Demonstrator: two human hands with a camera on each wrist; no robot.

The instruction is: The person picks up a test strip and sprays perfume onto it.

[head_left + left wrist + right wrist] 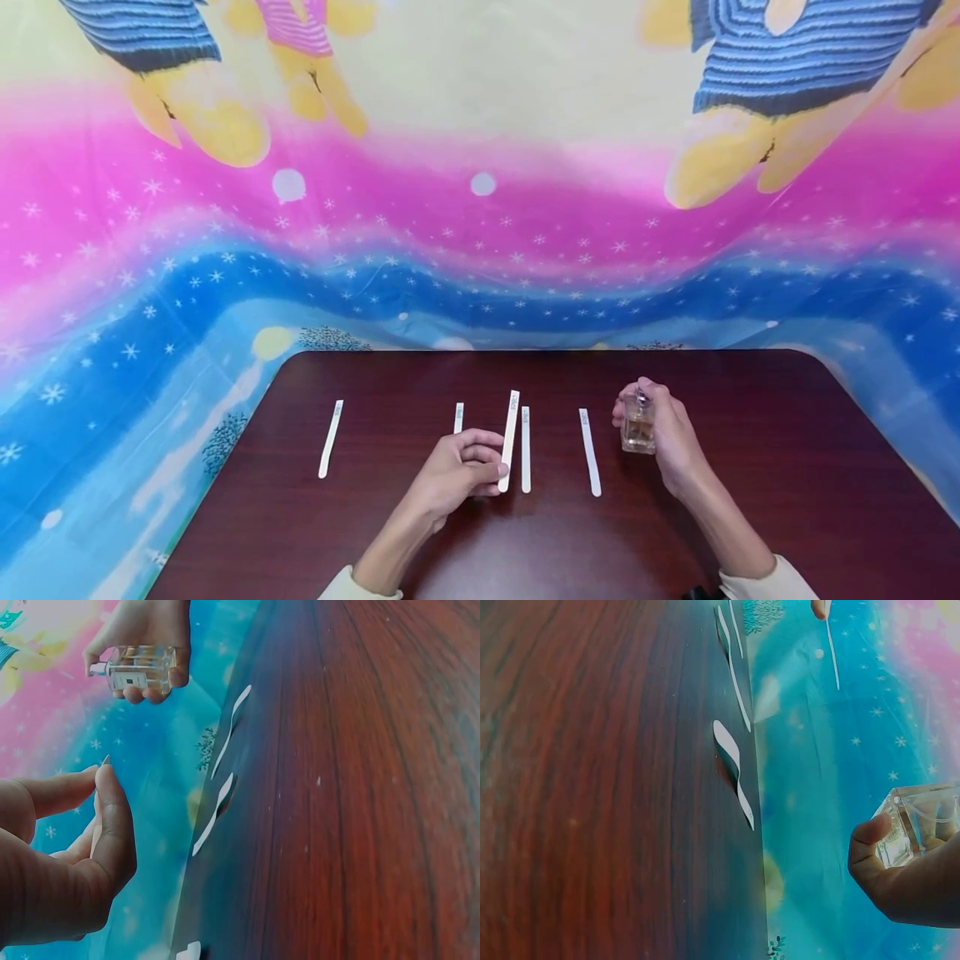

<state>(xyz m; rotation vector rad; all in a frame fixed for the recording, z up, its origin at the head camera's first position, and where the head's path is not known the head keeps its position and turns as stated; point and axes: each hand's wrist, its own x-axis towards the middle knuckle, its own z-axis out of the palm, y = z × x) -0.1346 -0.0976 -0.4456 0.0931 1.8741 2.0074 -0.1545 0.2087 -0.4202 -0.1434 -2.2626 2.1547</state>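
Note:
My left hand point(456, 477) pinches a white perfume test strip point(512, 429) near its lower end and holds it up above the table; in the left wrist view it appears edge-on, only its tip showing. To the right, my right hand point(677, 437) grips a square clear glass perfume bottle point(638, 435) holding pale amber liquid. A finger or thumb lies on the sprayer at its top. In the left wrist view the bottle point(142, 671) shows a small white label and is apart from the strip. The right wrist view shows the bottle's base point(896, 836) and the raised strip point(833, 656).
Several more white test strips lie spread on the dark wooden table point(787, 467): one at far left point(331, 439), one partly behind the left hand point(460, 415), one beside the held strip point(526, 450), another point(589, 452) nearer the bottle. A patterned cloth point(480, 242) hangs behind.

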